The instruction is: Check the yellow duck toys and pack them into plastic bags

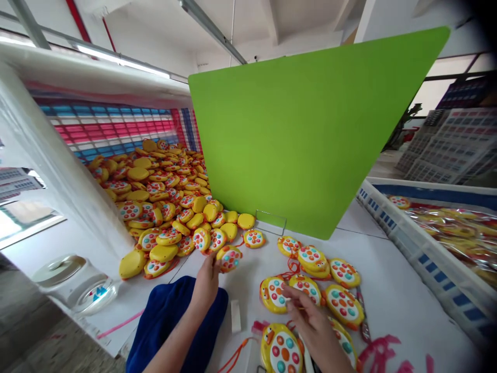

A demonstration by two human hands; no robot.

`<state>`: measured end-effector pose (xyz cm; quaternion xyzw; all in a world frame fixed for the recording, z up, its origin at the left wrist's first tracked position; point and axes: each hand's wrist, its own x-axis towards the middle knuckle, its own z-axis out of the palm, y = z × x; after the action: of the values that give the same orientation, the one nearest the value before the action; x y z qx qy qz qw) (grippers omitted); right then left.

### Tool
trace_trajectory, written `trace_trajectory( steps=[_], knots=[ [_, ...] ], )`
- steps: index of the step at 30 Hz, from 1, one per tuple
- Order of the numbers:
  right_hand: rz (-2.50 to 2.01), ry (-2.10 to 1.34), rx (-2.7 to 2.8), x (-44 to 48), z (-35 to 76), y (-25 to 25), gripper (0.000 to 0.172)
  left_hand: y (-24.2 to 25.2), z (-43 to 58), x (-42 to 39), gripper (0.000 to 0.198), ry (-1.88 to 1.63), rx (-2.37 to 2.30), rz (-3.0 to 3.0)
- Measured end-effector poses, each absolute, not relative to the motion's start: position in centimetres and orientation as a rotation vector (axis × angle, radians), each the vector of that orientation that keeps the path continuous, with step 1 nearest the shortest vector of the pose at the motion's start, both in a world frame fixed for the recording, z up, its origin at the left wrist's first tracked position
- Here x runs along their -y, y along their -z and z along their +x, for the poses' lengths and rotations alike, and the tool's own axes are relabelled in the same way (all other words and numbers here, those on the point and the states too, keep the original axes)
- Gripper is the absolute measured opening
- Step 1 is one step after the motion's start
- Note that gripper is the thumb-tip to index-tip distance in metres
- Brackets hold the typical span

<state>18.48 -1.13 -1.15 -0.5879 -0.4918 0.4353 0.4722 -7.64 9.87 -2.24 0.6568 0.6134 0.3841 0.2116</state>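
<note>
My left hand (pixel 207 282) pinches the edge of a yellow duck-shaped toy (pixel 229 259) with a white face full of coloured round buttons. It is near the front of a big pile of the same toys (pixel 163 197). Over on the right, my right hand (pixel 312 324) hovers with fingers loosely apart, its fingertips at the edge of another duck-shaped toy (pixel 274 293). Several more toys lie button side up around it, such as a duck-shaped toy (pixel 282 349) just below. Some have red cord loops (pixel 294 267).
A green board (pixel 295 140) stands upright behind the toys. A white plastic crate (pixel 411 243) with bagged toys is at right. Dark blue cloth (pixel 171 316), a white block (pixel 235 316) and a clear lidded jar (pixel 75 285) are in the front left; pink strips (pixel 380 349) lie front right.
</note>
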Motion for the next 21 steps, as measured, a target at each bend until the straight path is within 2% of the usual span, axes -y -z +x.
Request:
trace_trajectory(
  steps=[3,6,12,17,18,21],
  knots=[
    [-1.329,-1.159,1.100,1.3,16.6,0.4,0.056,0.8,-4.5,-5.8,0.052,-1.099,-1.261,1.377],
    [-1.224,-1.287,1.011,1.5,16.3,-0.7,0.061,-0.8,-2.3,-2.8,0.050,-0.999,-1.118,1.315],
    [-1.093,-1.537,0.876,2.8,16.7,-1.6,0.052,-2.7,-1.2,-1.5,0.041,-0.833,-0.999,1.477],
    [-0.961,-1.460,0.663,3.6,16.4,-0.4,0.043,-2.0,-0.4,-1.2,0.052,-1.097,-0.964,1.248],
    [-0.933,-1.457,0.642,3.7,16.3,-0.4,0.048,-1.8,-0.1,-0.8,0.056,-1.102,-0.903,1.200],
    [-0.861,-1.521,0.654,4.0,16.0,-0.9,0.078,-1.5,0.8,0.4,0.070,-1.047,-0.703,1.074]
  ],
)
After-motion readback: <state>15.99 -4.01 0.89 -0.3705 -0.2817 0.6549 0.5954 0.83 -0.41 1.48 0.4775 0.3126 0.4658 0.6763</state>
